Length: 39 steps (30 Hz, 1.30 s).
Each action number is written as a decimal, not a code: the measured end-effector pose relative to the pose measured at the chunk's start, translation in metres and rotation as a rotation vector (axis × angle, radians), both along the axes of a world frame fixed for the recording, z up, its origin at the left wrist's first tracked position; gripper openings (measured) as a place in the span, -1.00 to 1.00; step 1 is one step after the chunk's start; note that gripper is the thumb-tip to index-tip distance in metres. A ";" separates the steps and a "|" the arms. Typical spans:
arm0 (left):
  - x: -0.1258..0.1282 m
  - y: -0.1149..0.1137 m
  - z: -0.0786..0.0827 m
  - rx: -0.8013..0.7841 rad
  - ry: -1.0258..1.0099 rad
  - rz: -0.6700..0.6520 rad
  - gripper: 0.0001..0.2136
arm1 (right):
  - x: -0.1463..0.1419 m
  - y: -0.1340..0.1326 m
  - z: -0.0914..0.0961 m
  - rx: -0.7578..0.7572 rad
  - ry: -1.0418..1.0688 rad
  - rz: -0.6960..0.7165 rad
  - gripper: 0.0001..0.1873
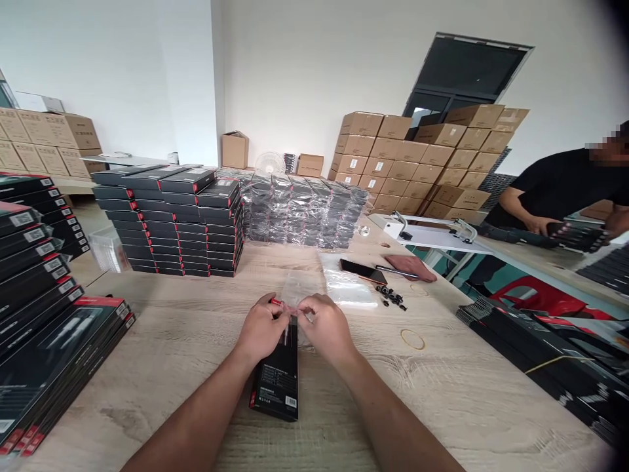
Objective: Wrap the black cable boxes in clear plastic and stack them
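Note:
A slim black box (275, 387) with small white print and a barcode label lies lengthwise on the table before me. My left hand (263, 330) is closed in a pinch over its far end, where a bit of red shows beside the fingers. My right hand (327, 328) pinches from the other side, its fingertips almost meeting the left ones. Between them is a thin pinkish-red edge, too small to make out. A clear plastic bag (299, 283) lies flat just beyond and partly under my hands.
Black boxes are stacked at back left (171, 223) and near left (63, 354). Behind stand plastic-wrapped boxes (304, 210). To the right lie clear bags (348, 285), a phone (363, 271), small black parts (390, 295) and a rubber band (412, 339). A co-worker (555, 190) handles black boxes.

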State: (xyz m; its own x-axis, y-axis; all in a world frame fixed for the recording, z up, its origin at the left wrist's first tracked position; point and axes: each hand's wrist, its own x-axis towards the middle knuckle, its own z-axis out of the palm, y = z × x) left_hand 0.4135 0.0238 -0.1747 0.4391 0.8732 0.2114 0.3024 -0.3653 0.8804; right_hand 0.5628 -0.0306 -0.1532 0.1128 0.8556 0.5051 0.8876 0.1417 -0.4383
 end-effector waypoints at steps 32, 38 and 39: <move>-0.018 -0.003 0.002 -0.424 -0.287 -0.078 -0.52 | 0.018 0.005 -0.013 0.088 0.159 0.226 -0.82; -0.015 -0.002 0.001 -0.465 -0.360 -0.106 -0.51 | 0.013 0.004 -0.013 0.115 0.158 0.197 -0.81; -0.015 -0.001 -0.001 -0.470 -0.366 -0.101 -0.52 | 0.013 0.004 -0.013 0.112 0.148 0.196 -0.81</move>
